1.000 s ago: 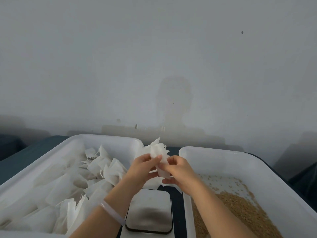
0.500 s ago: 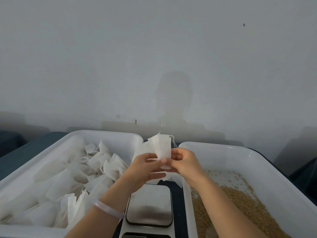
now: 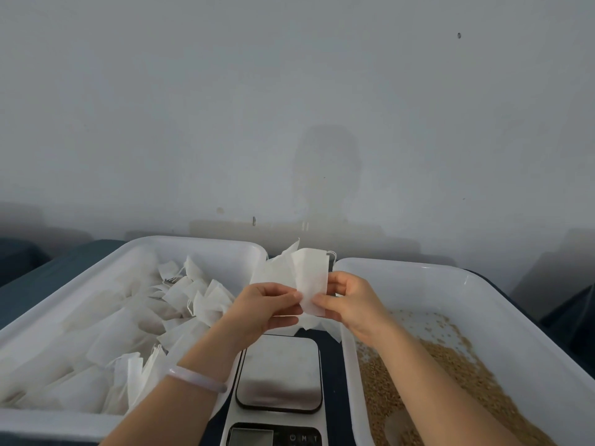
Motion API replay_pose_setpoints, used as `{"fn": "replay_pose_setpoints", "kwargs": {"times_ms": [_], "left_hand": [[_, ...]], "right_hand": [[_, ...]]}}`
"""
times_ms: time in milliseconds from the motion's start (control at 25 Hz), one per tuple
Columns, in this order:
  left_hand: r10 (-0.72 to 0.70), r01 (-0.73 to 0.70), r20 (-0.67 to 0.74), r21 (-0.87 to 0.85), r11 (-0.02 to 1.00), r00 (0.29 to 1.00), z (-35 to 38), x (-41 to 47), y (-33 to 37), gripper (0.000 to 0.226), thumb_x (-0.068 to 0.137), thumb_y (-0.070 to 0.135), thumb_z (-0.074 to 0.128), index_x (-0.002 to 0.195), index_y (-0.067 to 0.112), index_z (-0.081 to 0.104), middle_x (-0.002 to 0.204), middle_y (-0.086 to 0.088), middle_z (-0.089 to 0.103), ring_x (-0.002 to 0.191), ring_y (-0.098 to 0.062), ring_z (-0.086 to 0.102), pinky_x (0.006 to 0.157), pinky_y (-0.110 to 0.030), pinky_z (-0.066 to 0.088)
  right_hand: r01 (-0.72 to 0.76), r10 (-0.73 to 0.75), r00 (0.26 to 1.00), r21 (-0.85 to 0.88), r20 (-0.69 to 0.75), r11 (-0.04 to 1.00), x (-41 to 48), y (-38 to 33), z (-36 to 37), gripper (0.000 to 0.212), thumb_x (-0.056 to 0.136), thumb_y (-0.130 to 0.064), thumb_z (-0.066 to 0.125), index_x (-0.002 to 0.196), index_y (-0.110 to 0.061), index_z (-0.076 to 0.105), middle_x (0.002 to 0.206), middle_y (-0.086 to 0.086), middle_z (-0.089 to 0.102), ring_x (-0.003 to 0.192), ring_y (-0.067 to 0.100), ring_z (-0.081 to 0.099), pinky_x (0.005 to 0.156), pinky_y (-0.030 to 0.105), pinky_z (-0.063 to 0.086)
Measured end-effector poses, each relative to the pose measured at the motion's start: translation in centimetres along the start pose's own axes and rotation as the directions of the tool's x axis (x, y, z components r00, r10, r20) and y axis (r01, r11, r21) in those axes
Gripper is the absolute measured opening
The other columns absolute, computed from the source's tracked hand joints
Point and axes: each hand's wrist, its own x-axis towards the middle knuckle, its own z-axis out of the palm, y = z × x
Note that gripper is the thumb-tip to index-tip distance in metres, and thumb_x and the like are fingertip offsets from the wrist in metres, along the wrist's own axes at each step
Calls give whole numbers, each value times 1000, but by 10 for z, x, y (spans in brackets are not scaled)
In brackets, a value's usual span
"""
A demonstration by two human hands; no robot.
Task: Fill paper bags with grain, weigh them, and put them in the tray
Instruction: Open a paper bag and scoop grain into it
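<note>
A small white paper bag (image 3: 310, 278) stands upright in the air above the far end of the scale (image 3: 279, 371). My left hand (image 3: 267, 305) pinches its lower left edge and also holds more white bags behind it. My right hand (image 3: 351, 300) pinches the bag's lower right edge. The white tray (image 3: 138, 249) on the left holds several filled and loose paper bags. The white tray (image 3: 450, 272) on the right holds brown grain (image 3: 450, 375) spread over its near half.
The scale has a steel platform and a dark display panel (image 3: 273, 437) at the bottom edge. Both trays sit on a dark blue surface (image 3: 42, 278). A plain grey wall stands close behind them.
The crumpled bag between my fingers has been smoothed out and now stands flat and upright. Both hands stayed above the scale, spreading slightly apart.
</note>
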Motion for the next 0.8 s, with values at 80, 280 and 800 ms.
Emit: {"fn": "replay_pose_setpoints", "kwargs": {"times_ms": [80,280,800], "left_hand": [[18,-20,-22,-69,997,1000,-1,0,1,18,87,6,62,70,7,68,74,-10,71,70,-16,70,57,-25,55],[61,-79,-75,-270,960,995,-4,3,0,19,92,6,53,73,6,54,76,-10,70,75,-22,71,60,-30,57],[37,-39,-25,-78,996,999,-4,-6,1,17,81,-7,60,87,6,68,85,-10,69,74,-21,68,65,-30,57]], "right_hand": [[-8,9,1000,82,-3,997,2,1,-1,23,80,8,65,96,-8,63,92,12,68,81,22,70,65,29,57],[-33,26,998,143,50,989,6,-3,-9,28,80,10,64,99,-10,64,91,8,71,85,23,70,65,33,58],[102,-112,987,-91,-117,991,10,-16,-9,39,78,-3,71,113,-17,58,93,13,62,78,20,67,57,28,57]]}}
